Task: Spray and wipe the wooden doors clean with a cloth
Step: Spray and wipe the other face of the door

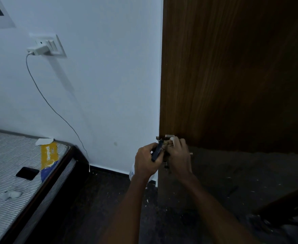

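The dark wooden door [232,76] fills the right half of the view, its edge standing next to the white wall. At that edge, by the metal handle and lock [169,136], both hands meet. My left hand [147,162] grips the dark trigger head of a spray bottle [157,151]; a bit of the white bottle body shows below the hand. My right hand [179,155] is curled over the handle area and holds a small pale cloth [174,139], mostly hidden by the fingers.
A bed with a striped mattress [12,173] stands at the lower left, with a black phone [27,173] on it. A charger cable [44,99] hangs from a wall socket [46,46] down to the floor. The dark floor [95,199] carries white specks.
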Available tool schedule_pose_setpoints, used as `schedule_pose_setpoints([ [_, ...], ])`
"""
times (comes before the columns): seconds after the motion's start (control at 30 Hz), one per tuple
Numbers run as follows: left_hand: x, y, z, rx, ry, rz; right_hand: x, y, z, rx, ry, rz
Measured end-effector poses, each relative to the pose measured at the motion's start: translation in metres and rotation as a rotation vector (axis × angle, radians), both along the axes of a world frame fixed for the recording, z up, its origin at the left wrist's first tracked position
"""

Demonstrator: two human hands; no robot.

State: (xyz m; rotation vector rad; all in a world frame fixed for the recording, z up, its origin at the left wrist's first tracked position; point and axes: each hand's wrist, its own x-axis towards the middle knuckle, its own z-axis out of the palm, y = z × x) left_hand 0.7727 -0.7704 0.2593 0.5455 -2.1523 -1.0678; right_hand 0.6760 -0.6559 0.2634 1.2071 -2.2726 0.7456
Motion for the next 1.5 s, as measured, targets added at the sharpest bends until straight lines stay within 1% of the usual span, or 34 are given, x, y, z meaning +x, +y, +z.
schedule_pose_setpoints([
  [0.03, -0.001, 0.001, 0.0, 0.002, 0.006, 0.0, -0.007, 0.005, -0.001, 0.033, -0.01, 0.027],
  [0.07, -0.002, 0.002, -0.001, 0.008, 0.01, 0.001, -0.01, 0.01, -0.002, 0.028, -0.067, 0.001],
  [0.13, -0.002, 0.003, -0.002, 0.022, 0.019, 0.002, -0.01, 0.016, -0.003, -0.096, -0.225, -0.136],
  [0.17, -0.002, 0.003, -0.002, 0.017, 0.024, 0.005, -0.006, 0.013, 0.001, -0.154, -0.257, -0.191],
  [0.23, 0.0, 0.004, -0.003, -0.007, 0.019, 0.005, 0.0, 0.005, 0.007, -0.204, -0.232, -0.207],
  [0.33, 0.006, 0.004, -0.001, -0.04, 0.007, 0.012, -0.006, 0.006, 0.009, -0.199, -0.152, -0.103],
  [0.43, 0.008, 0.004, -0.002, -0.018, 0.022, 0.028, -0.019, 0.017, 0.009, -0.246, -0.152, -0.098],
  [0.5, 0.006, 0.007, -0.004, -0.009, 0.017, 0.021, -0.021, 0.021, 0.014, -0.332, -0.232, -0.134],
  [0.57, 0.005, 0.009, -0.007, -0.037, -0.023, 0.002, -0.024, 0.024, 0.019, -0.408, -0.308, -0.164],
  [0.73, 0.014, 0.017, -0.021, -0.15, -0.183, -0.106, -0.027, 0.053, 0.01, -0.456, -0.343, -0.26],
  [0.83, 0.02, 0.024, -0.031, -0.173, -0.244, -0.117, -0.021, 0.065, -0.003, -0.515, -0.445, -0.349],
  [0.93, 0.019, 0.031, -0.039, -0.162, -0.291, -0.107, -0.007, 0.07, -0.009, -0.581, -0.559, -0.373],
  [1.03, 0.016, 0.035, -0.038, -0.17, -0.346, -0.112, 0.005, 0.071, -0.015, -0.584, -0.616, -0.363],
  [1.1, 0.015, 0.038, -0.034, -0.22, -0.35, -0.122, 0.011, 0.069, -0.021, -0.592, -0.629, -0.355],
  [1.2, 0.016, 0.037, -0.028, -0.219, -0.262, -0.103, 0.028, 0.053, -0.023, -0.577, -0.622, -0.329],
  [1.27, 0.017, 0.034, -0.026, -0.196, -0.177, -0.054, 0.039, 0.034, -0.025, -0.491, -0.586, -0.244],
  [1.37, 0.019, 0.029, -0.023, -0.167, -0.087, -0.008, 0.044, 0.011, -0.03, -0.293, -0.45, -0.08],
  [1.43, 0.02, 0.025, -0.018, -0.148, -0.079, -0.003, 0.04, 0.012, -0.031, -0.293, -0.416, -0.104],
  [1.5, 0.021, 0.022, -0.013, -0.141, -0.087, -0.009, 0.033, 0.026, -0.031, -0.404, -0.47, -0.22],
])
